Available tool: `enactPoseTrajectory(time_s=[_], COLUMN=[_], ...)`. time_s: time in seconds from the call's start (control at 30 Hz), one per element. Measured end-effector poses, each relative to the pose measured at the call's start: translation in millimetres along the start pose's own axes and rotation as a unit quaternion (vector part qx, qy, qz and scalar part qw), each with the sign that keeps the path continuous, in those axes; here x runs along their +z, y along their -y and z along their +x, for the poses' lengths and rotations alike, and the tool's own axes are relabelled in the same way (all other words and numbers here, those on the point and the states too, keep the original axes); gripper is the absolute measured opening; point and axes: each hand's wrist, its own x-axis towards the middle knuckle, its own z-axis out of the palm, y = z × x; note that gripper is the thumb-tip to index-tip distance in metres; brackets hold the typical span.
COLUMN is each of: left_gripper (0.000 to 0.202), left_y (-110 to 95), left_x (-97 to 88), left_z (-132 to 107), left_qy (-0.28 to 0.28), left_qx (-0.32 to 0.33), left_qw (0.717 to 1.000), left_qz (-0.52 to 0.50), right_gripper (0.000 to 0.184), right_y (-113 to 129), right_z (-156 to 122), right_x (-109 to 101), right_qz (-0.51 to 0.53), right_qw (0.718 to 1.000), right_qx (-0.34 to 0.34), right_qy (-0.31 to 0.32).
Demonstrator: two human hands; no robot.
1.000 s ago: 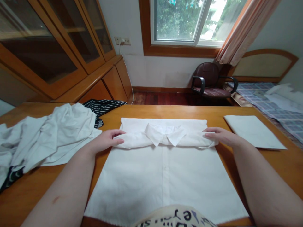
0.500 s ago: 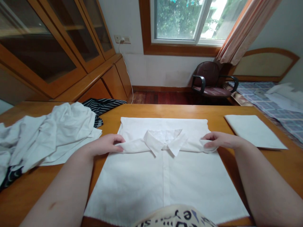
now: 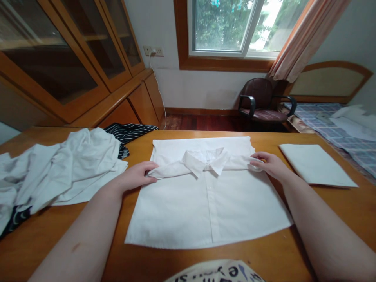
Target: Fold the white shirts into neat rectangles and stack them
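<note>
A white collared shirt (image 3: 182,207) lies front side up on the wooden table (image 3: 164,264), its collar toward the far side and its hem toward me. Beyond the collar a flat white panel of cloth spreads out. My left hand (image 3: 141,174) pinches the shirt at its left shoulder edge, thumb below and fingers above. At the opposite shoulder, my right hand (image 3: 270,164) grips the cloth between thumb and fingers. Between the two hands the shoulder line is drawn out, slightly raised in a fold.
Crumpled white clothes (image 3: 85,156) and a black striped garment (image 3: 132,131) lie at the left. A folded white cloth (image 3: 317,164) rests at the right. Past the table stand a maroon armchair (image 3: 258,98), a bed (image 3: 346,121) and a glass-doored cabinet (image 3: 117,82).
Both hands have moved the shirt away from me across the table. Its hem has slid forward, baring table in front of me, and the shirt now sits slightly turned.
</note>
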Motion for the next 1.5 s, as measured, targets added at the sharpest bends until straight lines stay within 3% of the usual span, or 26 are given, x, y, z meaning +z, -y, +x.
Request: enactPoseTrajectory(time_s=[0.1,0.2,0.37,0.5,0.57,0.7,0.83,0.93,1.23,1.33,1.5], left_gripper=[0.030,0.032,0.024,0.028,0.040,0.050,0.043,0.043,0.054,0.051,0.031], left_y=[-1,1,5,-3,-13,-36,-51,-55,-59,-60,-64], left_x=[-0.6,0.5,0.7,-2.0,-0.9,11.7,30.6,38.5,31.4,26.9,25.6], left_z=[0,1,1,-6,-10,-11,-5,1,-2,-5,-8], left_qy=[-0.015,-0.013,0.003,0.032,0.012,-0.054,-0.040,-0.043,-0.135,-0.167,-0.110], left_qx=[0.000,0.003,0.032,0.026,0.002,0.001,0.025,0.034,0.110,0.134,0.160], left_qw=[1.000,1.000,0.998,0.995,0.996,0.996,0.996,0.993,0.971,0.961,0.968], left_qz=[0.016,0.017,0.057,0.091,0.092,0.077,0.078,0.107,0.165,0.175,0.159], right_gripper=[0.045,0.043,0.043,0.044,0.047,0.043,0.037,0.038,0.044,0.038,0.024], right_y=[-4,-5,-1,9,20,47,59,56,54,56,61], right_z=[0,0,-2,-8,-13,-23,-27,-26,-25,-27,-30], right_x=[0,-4,-14,-13,-8,6,25,37,32,27,26], right_qz=[0.058,0.117,0.085,0.007,-0.046,-0.108,-0.143,-0.179,-0.103,-0.042,0.000], right_qw=[0.997,0.988,0.984,0.988,0.990,0.982,0.957,0.952,0.957,0.956,0.952], right_qx=[0.033,0.052,0.014,0.030,0.028,-0.073,-0.163,-0.180,-0.252,-0.271,-0.249], right_qy=[0.024,0.091,0.158,0.152,0.134,0.138,0.193,0.174,0.103,0.101,0.179])
